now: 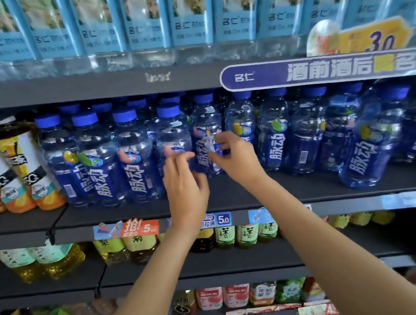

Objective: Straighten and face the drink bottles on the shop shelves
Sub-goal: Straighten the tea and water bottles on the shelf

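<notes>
Two hands at one blue bottle (205,134), mid-facing
Right hand (235,156) pinches it; left hand (185,185) relaxed beside; next, turn label forward

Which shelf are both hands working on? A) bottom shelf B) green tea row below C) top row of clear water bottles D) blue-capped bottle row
D: the left hand and right hand are both at a blue-capped bottle in the second row.

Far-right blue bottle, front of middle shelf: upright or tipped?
Tipped. The far-right blue bottle leans, cap right of its base; neighbours stand straighter.
</notes>
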